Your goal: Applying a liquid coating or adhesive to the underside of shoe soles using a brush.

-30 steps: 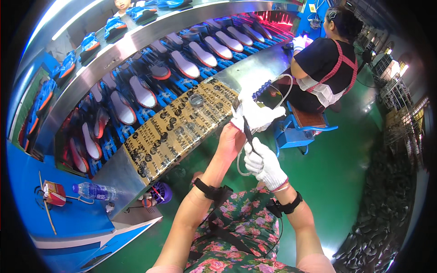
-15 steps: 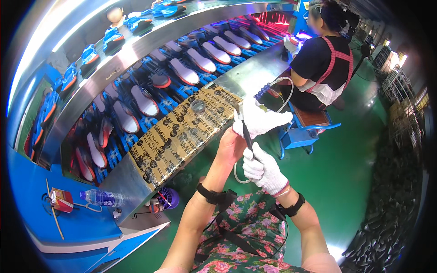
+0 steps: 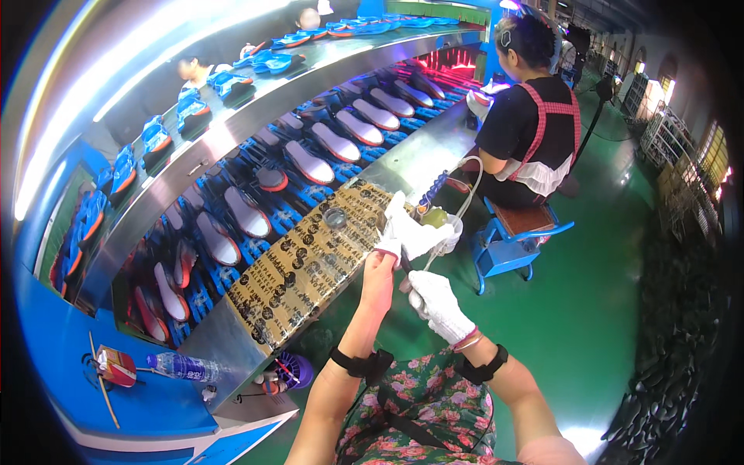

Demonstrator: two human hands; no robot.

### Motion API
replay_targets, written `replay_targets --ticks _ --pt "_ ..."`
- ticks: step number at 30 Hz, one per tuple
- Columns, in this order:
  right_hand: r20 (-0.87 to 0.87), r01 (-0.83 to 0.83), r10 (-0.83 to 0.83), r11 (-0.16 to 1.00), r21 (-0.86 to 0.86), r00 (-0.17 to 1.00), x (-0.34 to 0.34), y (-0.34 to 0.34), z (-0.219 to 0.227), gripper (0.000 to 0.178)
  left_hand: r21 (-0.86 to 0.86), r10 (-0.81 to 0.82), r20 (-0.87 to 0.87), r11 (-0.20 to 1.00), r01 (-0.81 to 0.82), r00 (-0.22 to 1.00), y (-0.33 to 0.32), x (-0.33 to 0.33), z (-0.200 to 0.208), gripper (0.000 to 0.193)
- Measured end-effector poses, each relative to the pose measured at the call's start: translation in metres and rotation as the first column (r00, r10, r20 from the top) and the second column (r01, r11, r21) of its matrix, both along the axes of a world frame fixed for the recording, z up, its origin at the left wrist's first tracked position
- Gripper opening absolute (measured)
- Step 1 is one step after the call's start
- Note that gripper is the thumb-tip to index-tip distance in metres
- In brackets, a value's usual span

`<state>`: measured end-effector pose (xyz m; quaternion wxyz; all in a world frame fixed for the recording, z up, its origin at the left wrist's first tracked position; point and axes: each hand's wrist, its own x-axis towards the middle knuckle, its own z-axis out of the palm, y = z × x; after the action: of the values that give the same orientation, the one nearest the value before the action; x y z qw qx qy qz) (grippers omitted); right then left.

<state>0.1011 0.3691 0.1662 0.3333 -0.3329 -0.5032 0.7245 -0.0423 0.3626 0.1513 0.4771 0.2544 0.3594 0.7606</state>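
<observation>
My left hand (image 3: pixel 411 231), in a white knit glove, is held above the far right end of the cardboard-covered strip, with thumb and fingers apart. Bare skin shows at its wrist below the glove edge. My right hand (image 3: pixel 438 304), also white-gloved, is closed on a slim dark-handled tool (image 3: pixel 405 265), close to my left wrist. The tool's upper end is hidden behind the left hand. Just past my left fingers is a white cup (image 3: pixel 456 226) holding something yellow-green (image 3: pixel 434 217). A blue coil (image 3: pixel 434 188) and a pale tube (image 3: pixel 470 164) rise beside it.
Soles (image 3: pixel 310 161) stand in rows on a blue conveyor. Blue-and-orange shoe parts (image 3: pixel 191 108) lie on the shelf above. A round clear dish (image 3: pixel 335 218) sits on the printed cardboard (image 3: pixel 291 267). A co-worker (image 3: pixel 535 116) sits at right on a blue stool (image 3: pixel 508 244). A bottle (image 3: pixel 182 366) lies at left.
My left hand has moved a little left and turned, uncovering the cup and its yellow-green contents. My right hand has shifted down slightly, and less of the dark tool shows. The view has turned somewhat.
</observation>
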Motion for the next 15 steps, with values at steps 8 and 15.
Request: replay_targets --ticks 8,15 --pt "-0.002 -0.013 0.013 0.995 0.095 1.0 -0.02 -0.007 -0.014 0.03 -0.078 0.137 -0.115 0.986 -0.147 0.984 -0.011 -0.003 0.013 0.012" --pt "0.23 -0.003 -0.119 0.882 0.471 0.966 -0.025 -0.021 -0.02 0.024 -0.023 0.241 -0.107 0.969 -0.245 0.965 -0.027 -0.003 0.001 0.012"
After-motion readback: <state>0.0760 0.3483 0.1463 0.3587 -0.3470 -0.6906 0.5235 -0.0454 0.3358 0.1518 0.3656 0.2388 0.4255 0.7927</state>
